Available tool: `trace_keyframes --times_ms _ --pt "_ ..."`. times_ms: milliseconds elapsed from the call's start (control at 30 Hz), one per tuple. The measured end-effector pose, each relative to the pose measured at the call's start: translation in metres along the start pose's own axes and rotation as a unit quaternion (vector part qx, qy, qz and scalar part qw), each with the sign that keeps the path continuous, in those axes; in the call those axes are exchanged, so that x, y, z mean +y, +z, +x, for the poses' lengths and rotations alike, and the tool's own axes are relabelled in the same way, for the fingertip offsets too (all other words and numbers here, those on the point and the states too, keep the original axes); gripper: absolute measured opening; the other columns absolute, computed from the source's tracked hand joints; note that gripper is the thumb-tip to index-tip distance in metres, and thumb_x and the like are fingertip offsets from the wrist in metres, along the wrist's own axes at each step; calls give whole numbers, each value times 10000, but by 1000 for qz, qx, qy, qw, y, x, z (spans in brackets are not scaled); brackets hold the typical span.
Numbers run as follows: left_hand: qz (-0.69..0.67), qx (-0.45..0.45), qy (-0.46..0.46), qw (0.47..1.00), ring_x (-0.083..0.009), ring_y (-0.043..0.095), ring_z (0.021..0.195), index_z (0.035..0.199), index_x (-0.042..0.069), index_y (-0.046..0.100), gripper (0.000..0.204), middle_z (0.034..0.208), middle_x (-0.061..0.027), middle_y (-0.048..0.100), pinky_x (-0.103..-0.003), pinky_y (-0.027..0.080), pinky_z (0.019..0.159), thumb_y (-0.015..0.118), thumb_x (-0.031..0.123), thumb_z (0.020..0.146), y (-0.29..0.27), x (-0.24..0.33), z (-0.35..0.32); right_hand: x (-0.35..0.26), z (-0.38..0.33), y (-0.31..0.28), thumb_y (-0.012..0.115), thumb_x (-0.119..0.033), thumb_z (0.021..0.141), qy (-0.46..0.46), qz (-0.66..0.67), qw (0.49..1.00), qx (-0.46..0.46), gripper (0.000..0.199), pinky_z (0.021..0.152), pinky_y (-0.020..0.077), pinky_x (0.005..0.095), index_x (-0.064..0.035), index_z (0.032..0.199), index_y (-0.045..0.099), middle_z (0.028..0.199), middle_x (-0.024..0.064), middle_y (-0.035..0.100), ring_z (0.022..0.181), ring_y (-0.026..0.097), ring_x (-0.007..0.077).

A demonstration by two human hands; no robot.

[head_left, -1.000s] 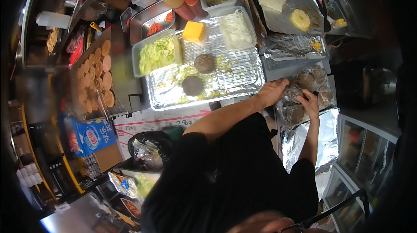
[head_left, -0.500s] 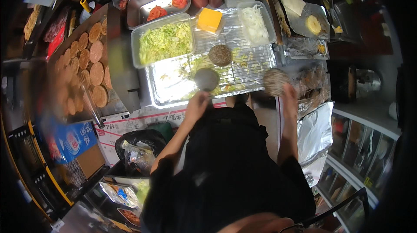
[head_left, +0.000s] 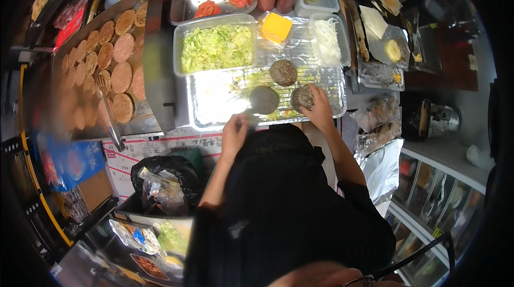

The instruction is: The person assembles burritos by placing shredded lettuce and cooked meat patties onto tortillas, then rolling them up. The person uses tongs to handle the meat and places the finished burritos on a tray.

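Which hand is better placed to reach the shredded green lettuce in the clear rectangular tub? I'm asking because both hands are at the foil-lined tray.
Probably the left hand: it looks free at the foil-lined tray's near edge, below the shredded green lettuce. The right hand is occupied on a round bun, farther right.

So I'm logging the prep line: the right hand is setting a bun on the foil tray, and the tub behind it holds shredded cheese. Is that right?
Not quite. The tub behind the foil tray holds shredded lettuce, not cheese; the cheese is a yellow block beside it. The head view shows this. The right hand is indeed on a bun on the tray.
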State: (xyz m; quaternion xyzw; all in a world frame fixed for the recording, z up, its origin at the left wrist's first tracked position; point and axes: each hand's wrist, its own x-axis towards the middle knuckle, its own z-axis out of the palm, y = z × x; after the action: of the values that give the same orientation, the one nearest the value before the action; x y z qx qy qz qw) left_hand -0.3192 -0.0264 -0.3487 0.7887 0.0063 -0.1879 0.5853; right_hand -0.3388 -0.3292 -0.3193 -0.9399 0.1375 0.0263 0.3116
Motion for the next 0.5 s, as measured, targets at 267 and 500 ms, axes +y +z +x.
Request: trace_keyframes --times_ms 267,500 --pt "22 19 3 1000 -117 565 719 1031 25 576 161 832 -57 602 -258 468 649 587 67 876 15 8 12 -14 32 -25 706 -147 707 12 31 999 31 702 987 370 414 -19 1309 368 1250 203 457 1177 432 373" --pt "22 1 20 1000 -57 527 679 1050 30 563 174 807 -9 560 -211 439 609 583 21 877 33 37 22 -19 84 -8 691 -116 693 -39 64 997 31 670 983 377 415 -30 1284 388 1224 204 470 1156 448 376"
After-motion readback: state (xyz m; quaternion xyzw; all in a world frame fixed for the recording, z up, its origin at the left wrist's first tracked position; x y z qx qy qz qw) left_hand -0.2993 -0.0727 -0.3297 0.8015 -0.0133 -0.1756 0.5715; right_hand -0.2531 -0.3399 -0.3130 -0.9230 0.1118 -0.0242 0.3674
